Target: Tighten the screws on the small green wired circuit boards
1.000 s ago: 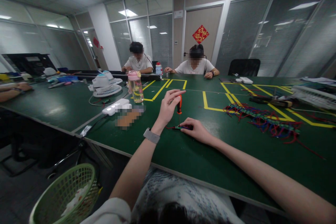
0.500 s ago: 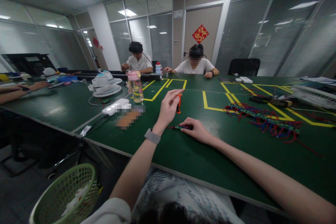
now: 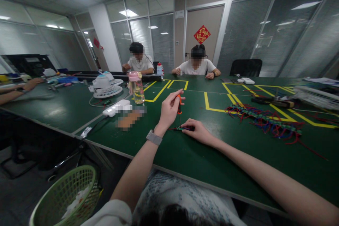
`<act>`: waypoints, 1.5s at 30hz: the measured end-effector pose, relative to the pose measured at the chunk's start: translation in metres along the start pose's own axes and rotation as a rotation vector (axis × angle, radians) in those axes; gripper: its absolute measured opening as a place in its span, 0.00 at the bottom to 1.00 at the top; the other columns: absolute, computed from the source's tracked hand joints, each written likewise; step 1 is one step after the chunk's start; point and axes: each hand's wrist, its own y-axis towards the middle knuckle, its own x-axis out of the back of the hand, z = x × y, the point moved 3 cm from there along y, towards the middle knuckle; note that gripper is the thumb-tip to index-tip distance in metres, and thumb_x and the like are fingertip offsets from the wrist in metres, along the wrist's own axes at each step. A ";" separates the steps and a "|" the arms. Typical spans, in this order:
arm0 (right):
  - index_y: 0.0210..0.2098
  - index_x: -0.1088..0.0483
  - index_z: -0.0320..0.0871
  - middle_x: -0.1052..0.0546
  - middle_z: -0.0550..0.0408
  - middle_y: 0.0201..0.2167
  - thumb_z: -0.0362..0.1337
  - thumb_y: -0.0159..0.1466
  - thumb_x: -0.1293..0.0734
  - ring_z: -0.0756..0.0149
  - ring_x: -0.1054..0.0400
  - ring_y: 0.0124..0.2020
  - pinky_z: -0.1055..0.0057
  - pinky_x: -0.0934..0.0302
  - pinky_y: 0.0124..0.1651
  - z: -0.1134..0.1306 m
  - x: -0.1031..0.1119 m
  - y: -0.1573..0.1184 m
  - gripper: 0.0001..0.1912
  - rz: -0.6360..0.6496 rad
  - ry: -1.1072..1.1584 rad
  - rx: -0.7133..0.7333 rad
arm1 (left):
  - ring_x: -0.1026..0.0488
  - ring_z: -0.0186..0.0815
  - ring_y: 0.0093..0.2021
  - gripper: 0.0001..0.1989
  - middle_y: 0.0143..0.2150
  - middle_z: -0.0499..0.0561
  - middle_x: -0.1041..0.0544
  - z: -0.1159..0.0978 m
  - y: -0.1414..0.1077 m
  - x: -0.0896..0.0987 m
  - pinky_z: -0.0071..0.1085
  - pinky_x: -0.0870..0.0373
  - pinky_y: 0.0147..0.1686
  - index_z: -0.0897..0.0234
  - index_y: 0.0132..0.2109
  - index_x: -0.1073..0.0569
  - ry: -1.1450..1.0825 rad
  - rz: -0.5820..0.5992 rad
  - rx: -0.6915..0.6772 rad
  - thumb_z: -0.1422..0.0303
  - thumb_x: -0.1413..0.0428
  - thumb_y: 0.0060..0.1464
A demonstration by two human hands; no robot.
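My left hand (image 3: 169,108) is closed around the orange-and-black handle of a screwdriver (image 3: 179,107), held upright. The thin shaft points down at a small green circuit board (image 3: 179,128) on the table; whether the tip sits in a screw is too small to tell. My right hand (image 3: 197,131) pinches the board's right end and rests on the table top. A red wire (image 3: 172,128) sticks out from the board's left end. Dark wires under my right fingers are partly hidden.
To the right lies a row of several wired circuit boards (image 3: 265,118), with pliers (image 3: 275,102) behind it. A pink-lidded bottle (image 3: 137,88), white power strip (image 3: 117,108) and small fans (image 3: 104,86) stand left. A green basket (image 3: 87,180) is on the floor. Co-workers sit opposite.
The fingers of my left hand have shifted slightly around the screwdriver handle. My right hand and the board stay put. A co-worker opposite has drawn one hand nearer the body.
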 end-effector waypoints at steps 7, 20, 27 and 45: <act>0.38 0.24 0.40 0.28 0.52 0.32 0.34 0.58 0.33 0.66 0.34 0.32 0.69 0.39 0.36 0.001 0.000 0.000 0.09 -0.007 0.000 -0.001 | 0.30 0.33 0.42 0.13 0.43 0.52 0.31 -0.008 -0.001 0.005 0.31 0.31 0.44 0.59 0.47 0.25 0.350 -0.105 -0.139 0.64 0.43 0.53; 0.37 0.24 0.41 0.29 0.53 0.31 0.35 0.58 0.33 0.67 0.34 0.31 0.70 0.39 0.36 0.000 0.000 0.000 0.09 -0.008 -0.004 0.009 | 0.29 0.33 0.40 0.13 0.42 0.52 0.28 -0.001 0.000 0.004 0.27 0.29 0.38 0.60 0.46 0.25 0.135 -0.093 -0.031 0.64 0.43 0.53; 0.38 0.24 0.40 0.28 0.52 0.32 0.35 0.58 0.33 0.67 0.34 0.32 0.70 0.40 0.37 0.002 0.001 0.000 0.09 0.002 -0.012 0.000 | 0.28 0.35 0.44 0.15 0.50 0.54 0.29 0.001 0.003 0.003 0.31 0.28 0.40 0.60 0.50 0.27 -0.121 -0.003 0.080 0.66 0.51 0.59; 0.38 0.24 0.40 0.28 0.52 0.32 0.35 0.58 0.33 0.67 0.34 0.31 0.70 0.39 0.36 0.003 0.002 0.000 0.09 0.003 -0.002 0.000 | 0.25 0.37 0.43 0.17 0.48 0.55 0.25 0.006 0.003 0.000 0.34 0.28 0.41 0.62 0.51 0.28 -0.276 0.063 0.163 0.64 0.47 0.55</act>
